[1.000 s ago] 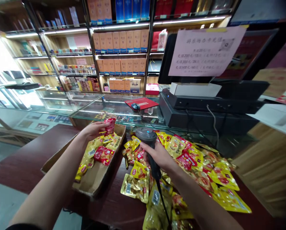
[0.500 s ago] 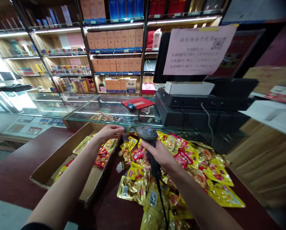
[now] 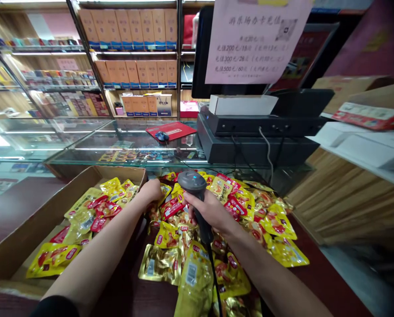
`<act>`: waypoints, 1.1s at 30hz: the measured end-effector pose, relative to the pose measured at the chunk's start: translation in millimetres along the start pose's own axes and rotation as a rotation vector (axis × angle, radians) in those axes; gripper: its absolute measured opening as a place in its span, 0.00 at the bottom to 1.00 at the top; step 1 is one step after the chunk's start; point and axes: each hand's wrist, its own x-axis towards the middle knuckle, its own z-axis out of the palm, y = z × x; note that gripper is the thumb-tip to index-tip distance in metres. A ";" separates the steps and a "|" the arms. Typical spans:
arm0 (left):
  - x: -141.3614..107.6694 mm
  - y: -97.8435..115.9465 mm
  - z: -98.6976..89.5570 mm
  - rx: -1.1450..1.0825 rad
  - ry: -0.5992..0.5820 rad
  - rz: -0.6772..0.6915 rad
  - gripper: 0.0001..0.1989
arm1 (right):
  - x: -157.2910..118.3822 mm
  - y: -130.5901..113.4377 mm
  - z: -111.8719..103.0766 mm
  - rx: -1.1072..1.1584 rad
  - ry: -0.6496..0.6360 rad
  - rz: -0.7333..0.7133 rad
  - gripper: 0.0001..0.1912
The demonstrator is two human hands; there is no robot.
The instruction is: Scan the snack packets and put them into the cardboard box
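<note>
Right hand (image 3: 211, 211): grip was wrapped round scanner (image 3: 192, 181), above packets (image 3: 194, 281) heaped on bench (image 3: 127, 286). Left hand (image 3: 152, 191) was stretched forward at heap's left edge; whether grip pinched anything, could not tell.

Scanner (image 3: 192, 181) dark grey to black, a small blue light on its head; its cord (image 3: 216, 286) black; packets (image 3: 278, 221) bright yellow, red and shiny gold, many mixing yellow with red and brown pictures; the long packet (image 3: 197, 281) in front dull yellow, its barcode (image 3: 190, 274) dark stripes on pale; carton (image 3: 21, 229) plain brown; surface (image 3: 332, 281) dark reddish brown; sleeve (image 3: 56, 307) black; mouse mat (image 3: 180, 129) red with white marking; mouse (image 3: 162, 136) dark blue; sign (image 3: 243, 35) pale pink with black print and a speckled square code (image 3: 285, 30); tape (image 3: 272, 1) yellow; monitor (image 3: 200, 57) black; small box (image 3: 243, 105) white; shelf boxes (image 3: 134, 28) orange-tan with blue bases; side panel (image 3: 348, 193) brown with streaked wood grain.
</note>
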 end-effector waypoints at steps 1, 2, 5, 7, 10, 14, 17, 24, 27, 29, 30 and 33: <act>-0.6 -1.6 0.6 0.037 -0.007 -0.002 0.25 | 0.8 1.9 0.4 0.002 0.000 0.007 0.13; -0.7 -2.9 0.9 0.066 -0.009 -0.001 0.25 | 1.4 3.9 1.1 0.006 -0.002 0.016 0.12; 2.0 -4.7 -1.1 0.101 -0.002 0.009 0.24 | 2.2 8.7 3.5 0.021 -0.019 0.053 0.12; 4.7 -4.0 -4.8 0.122 0.003 0.028 0.22 | 2.4 10.3 4.7 0.030 -0.037 0.077 0.12; 6.5 0.2 -11.3 0.130 -0.077 0.045 0.16 | 3.0 10.1 5.3 0.040 -0.032 0.107 0.11; 2.8 6.0 -13.9 -0.179 -0.260 0.014 0.14 | 3.8 9.0 5.1 0.056 -0.014 0.121 0.11; -1.2 7.6 -11.3 -0.370 -0.264 0.002 0.18 | 3.3 10.7 5.4 0.070 -0.021 0.115 0.12; -8.9 14.6 -5.8 -0.529 -0.362 0.095 0.26 | -0.6 13.9 5.4 0.046 -0.030 0.023 0.14; -14.8 20.2 -4.9 -0.579 -0.451 0.126 0.25 | -2.2 12.5 4.7 0.017 -0.024 -0.007 0.15; -18.5 23.2 -5.1 -0.582 -0.519 0.114 0.24 | -2.2 12.1 4.5 0.009 -0.016 -0.014 0.15; -19.8 24.2 -5.2 -0.577 -0.536 0.098 0.23 | -1.7 12.3 4.5 0.010 -0.012 -0.010 0.14; -20.9 25.1 -5.7 -0.566 -0.509 0.061 0.23 | 1.1 14.9 4.7 0.012 0.008 0.031 0.13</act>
